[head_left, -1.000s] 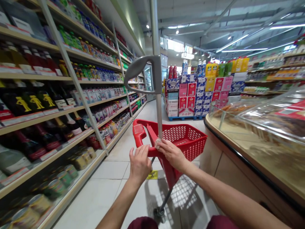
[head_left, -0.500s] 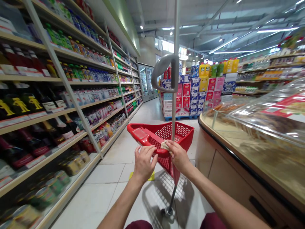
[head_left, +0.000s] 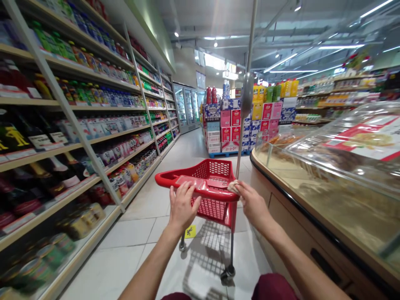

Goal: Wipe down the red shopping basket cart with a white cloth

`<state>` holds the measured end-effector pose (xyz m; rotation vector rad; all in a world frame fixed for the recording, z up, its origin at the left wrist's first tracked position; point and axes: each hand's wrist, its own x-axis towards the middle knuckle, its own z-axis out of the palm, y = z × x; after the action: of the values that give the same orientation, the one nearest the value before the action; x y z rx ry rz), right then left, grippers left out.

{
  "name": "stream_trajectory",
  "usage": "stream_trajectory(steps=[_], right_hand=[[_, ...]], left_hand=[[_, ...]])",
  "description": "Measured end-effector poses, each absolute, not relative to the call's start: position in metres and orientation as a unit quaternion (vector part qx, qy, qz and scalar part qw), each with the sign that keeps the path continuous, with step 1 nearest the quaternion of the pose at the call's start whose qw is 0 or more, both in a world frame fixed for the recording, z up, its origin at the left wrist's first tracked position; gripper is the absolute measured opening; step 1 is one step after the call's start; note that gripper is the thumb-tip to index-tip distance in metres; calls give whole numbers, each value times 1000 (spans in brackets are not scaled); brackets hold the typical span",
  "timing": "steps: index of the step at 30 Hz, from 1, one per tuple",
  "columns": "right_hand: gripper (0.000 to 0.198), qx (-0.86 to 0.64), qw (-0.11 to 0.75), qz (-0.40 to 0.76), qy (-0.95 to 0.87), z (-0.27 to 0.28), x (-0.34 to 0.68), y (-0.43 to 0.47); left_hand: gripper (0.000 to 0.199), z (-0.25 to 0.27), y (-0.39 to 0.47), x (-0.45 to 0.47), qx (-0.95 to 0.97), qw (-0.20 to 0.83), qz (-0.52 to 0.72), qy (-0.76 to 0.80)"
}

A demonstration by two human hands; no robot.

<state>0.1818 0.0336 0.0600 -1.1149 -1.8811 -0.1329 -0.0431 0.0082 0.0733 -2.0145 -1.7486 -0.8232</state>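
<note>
A red shopping cart (head_left: 209, 208) with a lattice basket stands just ahead of me, its handle (head_left: 215, 193) towards me. My left hand (head_left: 183, 206) holds the handle near its middle, fingers draped over the top and thumb on the near side. At the handle's right end, my right hand (head_left: 251, 202) is closed on a small pale cloth (head_left: 233, 186), which touches the red plastic. A tall metal pole (head_left: 250, 46) with a grey grip (head_left: 246, 96) rises from the cart's right side. The basket's floor is mostly hidden.
Shelves of bottles and cans (head_left: 103, 137) line the left. A glass-edged counter (head_left: 265, 158) with clear plastic packages (head_left: 359, 141) stands close on the right. Stacked drink cartons (head_left: 230, 129) rest on a blue pallet ahead. A yellow floor sticker (head_left: 190, 231) lies below the cart.
The cart has turned, so its handle now lies more squarely across my view. My right hand and the cloth have moved right; my left hand has shifted slightly left. The grey grip now appears edge-on.
</note>
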Motion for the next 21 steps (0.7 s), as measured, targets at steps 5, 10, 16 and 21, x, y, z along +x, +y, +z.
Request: stream_trajectory(steps=[5,10,16,21], right_hand=[[48,-434,483,-67,-757,62,169,33],[47,-381,499,-81,-774,58,154,35],[52,-443,516,-45,-732,60,157,43],[55,-379,507,-41,-773,57,141,46]], left_hand=[[49,66,14,-45,-700,193,-283,-627],[48,67,5,-39,-728,199,-266,-600],[53,66,0,-30,-732,200,-281,-587],[54,63,0,-29,-747,190,-279,-572]])
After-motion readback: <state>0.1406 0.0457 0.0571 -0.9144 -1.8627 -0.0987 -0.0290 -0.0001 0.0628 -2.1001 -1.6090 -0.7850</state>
